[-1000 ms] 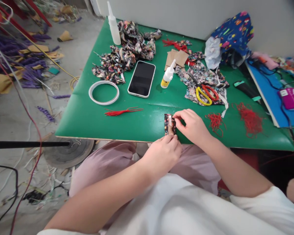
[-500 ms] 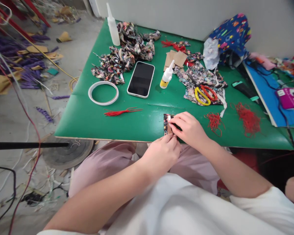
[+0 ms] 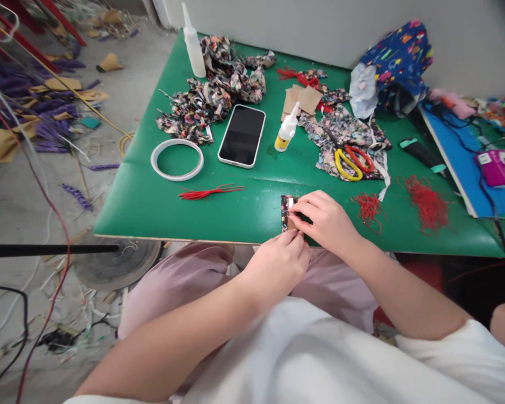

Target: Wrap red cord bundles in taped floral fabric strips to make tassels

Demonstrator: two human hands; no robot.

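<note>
Left fingers (image 3: 288, 238) and right fingers (image 3: 303, 203) pinch a floral fabric patch (image 3: 284, 213) at the green tabletop (image 3: 235, 216)'s six o'clock edge, where uneven pressure could skew its brown strip (image 3: 291, 224)

Prob. craft wkshp: scissors (image 3: 342, 151), fabric (image 3: 233, 87)

The right hand (image 3: 325, 221) has moved left from the edge of the floral fabric piece (image 3: 284, 210) to reach over it. Its fingertips (image 3: 293, 211) now hide part of the white strip (image 3: 290, 202)
</note>
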